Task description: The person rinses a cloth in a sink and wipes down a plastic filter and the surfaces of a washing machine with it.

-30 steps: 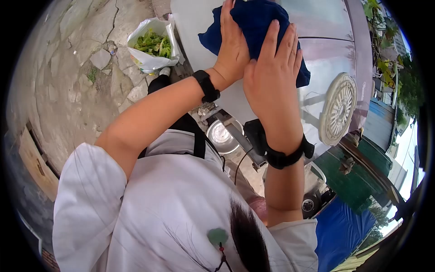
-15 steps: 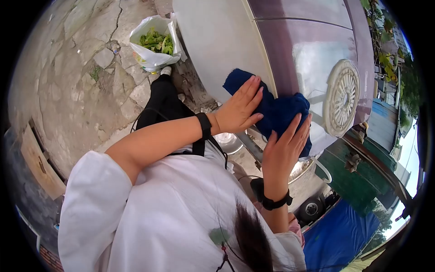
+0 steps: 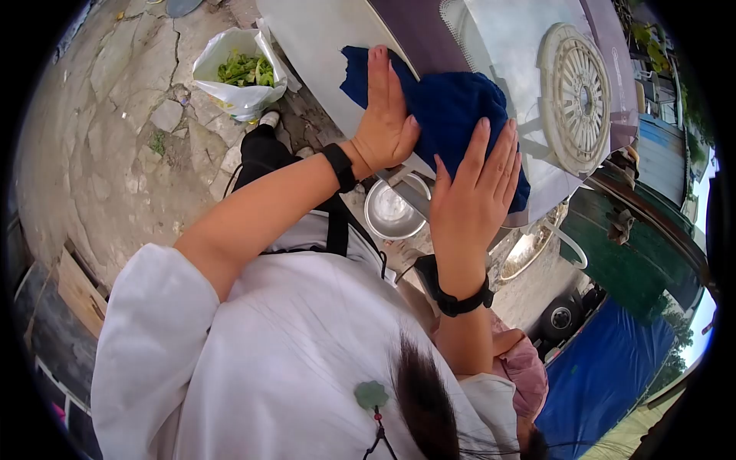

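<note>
Change: left hand (image 3: 383, 126) lies flat on blue cloth (image 3: 452, 107), fingers pointing far, thumb apart; cloth sits closer to near edge of table (image 3: 313, 38) than second ago, likely mid-pass over surface. Right hand (image 3: 471, 203) also flat on cloth, fingers slightly spread. Count, left to right: one white bag (image 3: 230, 97) with greens (image 3: 247, 70), two black wristbands (image 3: 338, 168), one metal basin (image 3: 381, 226), one cloth, one round disc (image 3: 579, 100).
</note>
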{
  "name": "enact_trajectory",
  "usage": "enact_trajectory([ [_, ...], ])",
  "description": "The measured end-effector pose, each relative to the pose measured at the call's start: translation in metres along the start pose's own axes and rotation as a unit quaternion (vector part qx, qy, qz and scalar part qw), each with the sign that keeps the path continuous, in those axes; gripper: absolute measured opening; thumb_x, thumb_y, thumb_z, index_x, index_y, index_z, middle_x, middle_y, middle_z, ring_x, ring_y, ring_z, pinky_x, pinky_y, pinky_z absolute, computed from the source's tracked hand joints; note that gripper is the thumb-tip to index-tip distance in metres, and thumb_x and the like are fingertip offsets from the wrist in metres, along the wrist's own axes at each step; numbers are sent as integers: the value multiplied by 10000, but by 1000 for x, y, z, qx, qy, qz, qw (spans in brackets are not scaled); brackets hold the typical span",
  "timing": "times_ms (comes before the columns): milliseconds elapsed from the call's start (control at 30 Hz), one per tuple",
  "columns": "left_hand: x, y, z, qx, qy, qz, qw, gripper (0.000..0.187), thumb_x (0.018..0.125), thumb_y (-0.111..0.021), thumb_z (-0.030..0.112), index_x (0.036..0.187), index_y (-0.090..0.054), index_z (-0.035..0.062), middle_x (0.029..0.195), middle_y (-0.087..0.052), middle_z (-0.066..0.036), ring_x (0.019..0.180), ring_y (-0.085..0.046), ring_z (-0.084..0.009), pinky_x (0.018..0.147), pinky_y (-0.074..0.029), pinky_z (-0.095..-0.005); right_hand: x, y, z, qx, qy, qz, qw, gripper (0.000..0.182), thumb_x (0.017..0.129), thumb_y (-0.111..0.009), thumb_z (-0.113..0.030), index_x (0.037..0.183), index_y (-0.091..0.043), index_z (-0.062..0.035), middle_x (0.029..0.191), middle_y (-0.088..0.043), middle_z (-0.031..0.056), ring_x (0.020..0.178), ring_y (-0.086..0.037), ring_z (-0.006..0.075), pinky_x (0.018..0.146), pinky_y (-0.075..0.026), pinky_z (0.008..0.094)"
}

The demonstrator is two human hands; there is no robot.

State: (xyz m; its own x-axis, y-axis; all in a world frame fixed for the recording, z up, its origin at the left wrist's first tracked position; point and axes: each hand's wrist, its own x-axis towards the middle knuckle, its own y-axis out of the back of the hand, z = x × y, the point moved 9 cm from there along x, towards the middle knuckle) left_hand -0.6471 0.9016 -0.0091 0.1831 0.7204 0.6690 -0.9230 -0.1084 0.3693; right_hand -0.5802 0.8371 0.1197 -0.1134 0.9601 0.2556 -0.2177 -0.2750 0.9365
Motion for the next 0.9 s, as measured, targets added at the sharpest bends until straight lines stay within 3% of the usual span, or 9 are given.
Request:
enact_trajectory([
  [100,-33,-12,36,-58,-54,15,997,740,929,-536,298,1473,-227,-97,1527,-160,-381,1429,-153,-546,1157,-161,-607,-49,2,29,-1,-21,21,1000,588,932,-613,-241,1420,-410,15,1452,-394,300,1321,-440,437,1103,-367,507],
  [200,-43,-16,47,-27,-108,-93,989,666,907,-604,315,1395,-393,-86,1488,-316,-336,1413,-269,-489,1159,-234,-552,-61,7,39,8,-36,30,999,550,965,-563,-265,1409,-421,27,1446,-399,306,1315,-444,445,1103,-369,518],
  [300,-30,-2,36,-15,-109,-106,988,602,910,-606,312,1358,-470,-66,1469,-384,-297,1417,-302,-437,1171,-250,-490,-41,6,27,4,-35,21,999,589,955,-577,-278,1416,-403,44,1444,-395,308,1321,-434,446,1106,-368,509],
  [433,14,34,-8,-29,53,36,998,671,937,-543,266,1472,-300,-58,1547,-222,-306,1438,-236,-456,1182,-222,-470,13,1,-14,-13,-9,-7,1000,670,912,-637,-265,1434,-362,55,1456,-362,319,1348,-407,428,1129,-335,492],
  [533,42,60,-49,-21,106,105,989,673,975,-465,239,1506,-186,-67,1577,-102,-306,1452,-169,-469,1186,-204,-470,68,-3,-51,-10,20,-4,1000,701,901,-650,-250,1449,-333,50,1459,-348,326,1361,-393,417,1139,-314,483],
  [633,40,64,-101,-46,243,141,959,631,1018,-380,237,1514,-138,-69,1579,-53,-314,1456,-119,-483,1189,-179,-475,107,-8,-82,-28,53,20,998,704,900,-649,-229,1461,-317,37,1466,-340,325,1362,-395,411,1133,-318,476],
  [667,34,53,-111,-80,251,119,957,612,1042,-320,233,1503,-98,-103,1578,-16,-322,1457,-82,-493,1196,-147,-476,114,-10,-89,-33,63,20,997,699,902,-646,-225,1463,-318,32,1471,-337,322,1363,-393,412,1134,-316,477],
  [833,-2,23,-66,-154,285,81,942,666,1044,-324,261,1469,-54,-173,1584,44,-313,1478,-30,-465,1202,-110,-477,88,-7,-79,-10,102,-33,994,743,867,-684,-147,1483,-301,13,1505,-285,306,1378,-362,430,1139,-329,486],
  [900,-20,7,-53,-179,313,64,930,671,1042,-328,263,1486,-38,-147,1588,39,-306,1483,-13,-457,1201,-98,-483,66,-8,-67,-27,102,-57,993,769,858,-698,-134,1484,-282,28,1511,-259,313,1381,-349,439,1134,-346,491],
])
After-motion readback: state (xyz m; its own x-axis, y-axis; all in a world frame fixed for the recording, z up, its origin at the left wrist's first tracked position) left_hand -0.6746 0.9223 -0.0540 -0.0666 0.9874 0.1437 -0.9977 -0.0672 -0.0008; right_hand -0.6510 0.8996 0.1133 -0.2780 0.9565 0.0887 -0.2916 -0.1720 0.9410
